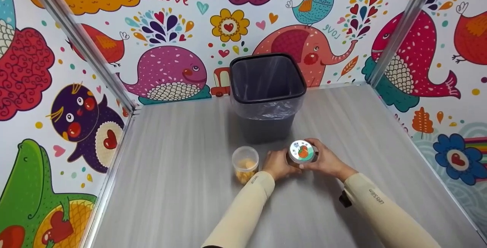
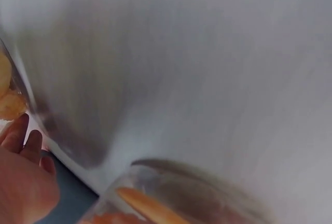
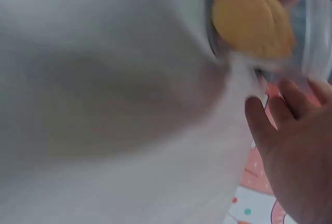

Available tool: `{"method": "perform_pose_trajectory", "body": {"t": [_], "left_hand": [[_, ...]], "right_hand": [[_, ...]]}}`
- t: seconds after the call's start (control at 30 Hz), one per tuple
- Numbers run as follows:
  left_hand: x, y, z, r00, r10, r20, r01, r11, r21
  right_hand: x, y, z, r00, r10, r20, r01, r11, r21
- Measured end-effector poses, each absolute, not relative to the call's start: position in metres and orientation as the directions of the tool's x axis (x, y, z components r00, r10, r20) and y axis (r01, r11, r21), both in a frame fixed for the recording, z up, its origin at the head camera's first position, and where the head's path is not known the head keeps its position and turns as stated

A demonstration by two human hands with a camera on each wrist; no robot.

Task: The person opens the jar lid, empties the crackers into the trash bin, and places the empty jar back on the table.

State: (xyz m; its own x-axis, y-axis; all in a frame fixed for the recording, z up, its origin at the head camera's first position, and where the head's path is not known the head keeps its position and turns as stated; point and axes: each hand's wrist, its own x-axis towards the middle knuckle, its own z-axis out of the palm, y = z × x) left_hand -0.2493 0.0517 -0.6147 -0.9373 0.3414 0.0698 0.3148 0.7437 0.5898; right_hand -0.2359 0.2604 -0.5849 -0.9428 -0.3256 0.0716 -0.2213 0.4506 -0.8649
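A clear jar [image 3: 251,19] containing round yellow biscuit-like pieces stands between my two hands, its printed lid [image 1: 301,151] showing orange fruit and facing up. My left hand [image 1: 280,163] holds the jar's left side; in the left wrist view its fingertips are at the jar's edge. From the right, my right hand [image 1: 329,161] grips the same jar, thumb in front and fingers behind. Just left of my left hand is a second clear jar [image 1: 245,156], lidless, with yellow-orange pieces low inside. Its lower part also shows in the left wrist view.
Behind the hands a dark bin [image 1: 262,126], lined with a clear bag, stands near the back wall. The grey tabletop [image 1: 179,172] is bounded by walls with cartoon animal prints [image 1: 171,73] and metal corner posts [image 1: 399,31].
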Motion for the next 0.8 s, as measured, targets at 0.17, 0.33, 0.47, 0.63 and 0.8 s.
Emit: {"method": "perform_pose_trajectory", "body": {"t": [0.17, 0.33, 0.47, 0.63, 0.8], "left_hand": [[-0.249, 0.051, -0.616, -0.937, 0.340, 0.077, 0.317, 0.741, 0.592], [-0.250, 0.052, -0.617, -0.936, 0.341, 0.088, 0.325, 0.739, 0.590], [-0.250, 0.052, -0.619, -0.935, 0.343, 0.088, 0.327, 0.742, 0.586], [-0.250, 0.051, -0.620, -0.939, 0.338, 0.069, 0.311, 0.745, 0.590], [-0.250, 0.052, -0.619, -0.937, 0.341, 0.078, 0.322, 0.751, 0.577]], "right_hand": [[-0.235, 0.256, -0.592, -0.951, -0.288, 0.112, -0.234, 0.436, -0.869], [-0.241, 0.264, -0.587, -0.931, -0.358, 0.071, -0.221, 0.399, -0.890], [-0.248, 0.271, -0.583, -0.894, -0.448, 0.017, -0.201, 0.365, -0.909], [-0.253, 0.274, -0.582, -0.871, -0.492, 0.008, -0.218, 0.370, -0.903], [-0.245, 0.267, -0.586, -0.914, -0.405, 0.022, -0.188, 0.373, -0.909]]}}
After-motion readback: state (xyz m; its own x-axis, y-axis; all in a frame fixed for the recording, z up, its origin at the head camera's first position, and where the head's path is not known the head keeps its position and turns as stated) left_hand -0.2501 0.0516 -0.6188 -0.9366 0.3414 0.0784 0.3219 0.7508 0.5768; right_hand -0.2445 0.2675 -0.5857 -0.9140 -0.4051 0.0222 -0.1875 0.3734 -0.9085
